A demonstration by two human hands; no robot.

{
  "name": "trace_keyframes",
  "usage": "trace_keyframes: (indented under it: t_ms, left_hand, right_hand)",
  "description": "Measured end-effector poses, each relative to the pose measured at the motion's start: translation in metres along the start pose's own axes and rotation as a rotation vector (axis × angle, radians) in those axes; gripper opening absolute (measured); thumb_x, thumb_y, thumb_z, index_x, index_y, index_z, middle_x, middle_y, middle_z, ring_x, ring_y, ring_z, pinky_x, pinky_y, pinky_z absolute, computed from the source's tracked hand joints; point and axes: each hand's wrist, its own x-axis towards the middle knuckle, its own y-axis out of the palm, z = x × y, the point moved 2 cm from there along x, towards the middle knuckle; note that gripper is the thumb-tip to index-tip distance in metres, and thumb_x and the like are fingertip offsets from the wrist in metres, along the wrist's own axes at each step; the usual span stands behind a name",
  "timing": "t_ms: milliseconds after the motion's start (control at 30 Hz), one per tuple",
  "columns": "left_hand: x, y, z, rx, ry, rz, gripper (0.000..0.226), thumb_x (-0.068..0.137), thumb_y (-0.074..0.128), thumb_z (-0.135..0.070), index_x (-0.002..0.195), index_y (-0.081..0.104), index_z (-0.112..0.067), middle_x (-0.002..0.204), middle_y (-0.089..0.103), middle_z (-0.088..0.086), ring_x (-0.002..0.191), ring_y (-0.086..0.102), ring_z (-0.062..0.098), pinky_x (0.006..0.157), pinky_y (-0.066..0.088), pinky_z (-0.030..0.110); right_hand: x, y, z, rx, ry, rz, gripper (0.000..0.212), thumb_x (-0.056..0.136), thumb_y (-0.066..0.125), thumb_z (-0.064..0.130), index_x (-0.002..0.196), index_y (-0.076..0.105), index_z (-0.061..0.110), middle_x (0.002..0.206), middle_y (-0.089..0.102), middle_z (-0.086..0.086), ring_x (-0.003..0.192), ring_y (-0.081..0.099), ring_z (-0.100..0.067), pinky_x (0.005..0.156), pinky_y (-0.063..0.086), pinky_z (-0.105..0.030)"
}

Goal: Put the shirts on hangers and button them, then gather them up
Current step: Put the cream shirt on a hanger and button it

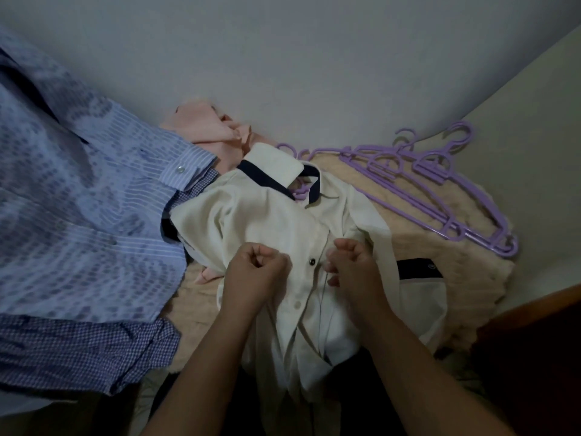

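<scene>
A white shirt (261,221) with a dark-trimmed collar lies front-up on a beige furry cover (440,247), a purple hanger partly showing inside its collar (298,191). My left hand (254,272) grips the left edge of the shirt's front with curled fingers. My right hand (352,265) pinches the right front edge, just right of a dark button (312,262). A pale button (297,305) sits lower on the placket. A blue striped shirt (78,215) and a blue checked shirt (78,350) lie at the left. A pink shirt (204,127) is crumpled behind.
Several loose purple hangers (440,184) lie on the furry cover at the right, close to the wall (283,58). A dark wooden edge (534,309) runs along the lower right. The lower part of the view is dark.
</scene>
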Motion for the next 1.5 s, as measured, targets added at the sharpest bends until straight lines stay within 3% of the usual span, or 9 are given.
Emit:
trace_keyframes:
  t_ms: [100, 200, 400, 533, 667, 800, 1100, 1233, 1500]
  left_hand:
    - [0.004, 0.014, -0.027, 0.062, 0.19, -0.072, 0.017, 0.081, 0.072, -0.022, 0.084, 0.059, -0.013, 0.072, 0.058, -0.003, 0.065, 0.055, 0.008, 0.068, 0.049, 0.025]
    - [0.014, 0.029, -0.035, 0.105, 0.267, -0.081, 0.025, 0.079, 0.075, -0.029, 0.09, 0.056, -0.018, 0.083, 0.058, -0.003, 0.074, 0.055, 0.01, 0.069, 0.047, 0.022]
    - [0.017, 0.031, -0.007, 0.153, 0.143, -0.018, 0.023, 0.08, 0.073, -0.01, 0.092, 0.055, -0.016, 0.082, 0.059, -0.004, 0.068, 0.054, 0.002, 0.061, 0.043, 0.012]
    - [0.012, 0.025, 0.01, -0.148, -0.021, 0.027, 0.019, 0.082, 0.07, -0.003, 0.089, 0.056, -0.014, 0.083, 0.065, 0.001, 0.074, 0.061, 0.013, 0.068, 0.049, 0.02]
    - [0.014, 0.023, 0.012, -0.305, -0.08, 0.073, 0.02, 0.084, 0.065, 0.004, 0.09, 0.053, -0.011, 0.086, 0.068, 0.006, 0.076, 0.063, 0.012, 0.067, 0.052, 0.017]
    - [0.017, 0.026, 0.014, -0.219, -0.025, 0.106, 0.019, 0.084, 0.066, 0.001, 0.093, 0.056, -0.011, 0.094, 0.068, 0.007, 0.08, 0.064, 0.013, 0.068, 0.052, 0.021]
    - [0.023, 0.028, 0.023, -0.39, -0.209, 0.143, 0.017, 0.086, 0.064, 0.003, 0.086, 0.052, -0.009, 0.062, 0.057, 0.004, 0.05, 0.055, 0.014, 0.05, 0.05, 0.02]
    - [0.024, 0.03, 0.028, -0.442, -0.242, 0.139, 0.015, 0.087, 0.06, 0.005, 0.089, 0.052, -0.008, 0.07, 0.057, 0.01, 0.056, 0.057, 0.017, 0.053, 0.052, 0.024]
    - [0.019, 0.033, 0.027, -0.584, -0.238, 0.18, 0.025, 0.081, 0.068, 0.004, 0.095, 0.052, -0.009, 0.069, 0.061, 0.006, 0.062, 0.054, 0.02, 0.069, 0.046, 0.032]
  right_hand:
    - [0.009, 0.005, 0.002, 0.021, 0.027, 0.019, 0.014, 0.089, 0.056, 0.011, 0.099, 0.058, 0.02, 0.083, 0.061, 0.001, 0.063, 0.057, -0.008, 0.047, 0.042, -0.018]
    - [0.008, 0.012, 0.002, -0.017, 0.004, 0.101, 0.018, 0.091, 0.056, 0.011, 0.104, 0.058, 0.023, 0.092, 0.062, 0.01, 0.079, 0.058, -0.004, 0.06, 0.043, -0.017]
    - [0.005, 0.013, -0.011, 0.007, 0.022, 0.123, 0.017, 0.089, 0.059, 0.011, 0.091, 0.063, 0.027, 0.097, 0.068, 0.004, 0.092, 0.062, -0.011, 0.078, 0.047, -0.025]
    - [0.006, 0.018, -0.019, 0.048, 0.045, 0.13, 0.021, 0.087, 0.059, 0.006, 0.092, 0.067, 0.025, 0.09, 0.067, 0.003, 0.084, 0.06, -0.013, 0.078, 0.049, -0.03]
    - [0.006, 0.022, -0.017, 0.045, 0.034, 0.179, 0.025, 0.087, 0.059, 0.004, 0.09, 0.067, 0.028, 0.102, 0.07, -0.002, 0.097, 0.064, -0.016, 0.088, 0.051, -0.03]
    - [0.007, 0.023, -0.011, 0.034, 0.024, 0.219, 0.034, 0.087, 0.053, -0.006, 0.092, 0.065, 0.026, 0.093, 0.071, -0.001, 0.089, 0.066, -0.015, 0.081, 0.052, -0.027]
    - [0.009, 0.022, -0.014, -0.047, 0.088, 0.211, 0.025, 0.085, 0.054, 0.001, 0.086, 0.068, 0.022, 0.087, 0.071, -0.008, 0.079, 0.063, -0.023, 0.073, 0.052, -0.034]
    - [0.006, 0.023, -0.011, 0.059, 0.101, 0.257, 0.015, 0.086, 0.061, 0.003, 0.088, 0.067, 0.016, 0.071, 0.069, 0.002, 0.059, 0.063, -0.005, 0.053, 0.047, -0.015]
    - [0.004, 0.019, -0.012, 0.048, 0.033, 0.233, 0.02, 0.086, 0.06, -0.002, 0.085, 0.066, 0.017, 0.065, 0.067, 0.006, 0.061, 0.064, -0.005, 0.056, 0.048, -0.018]
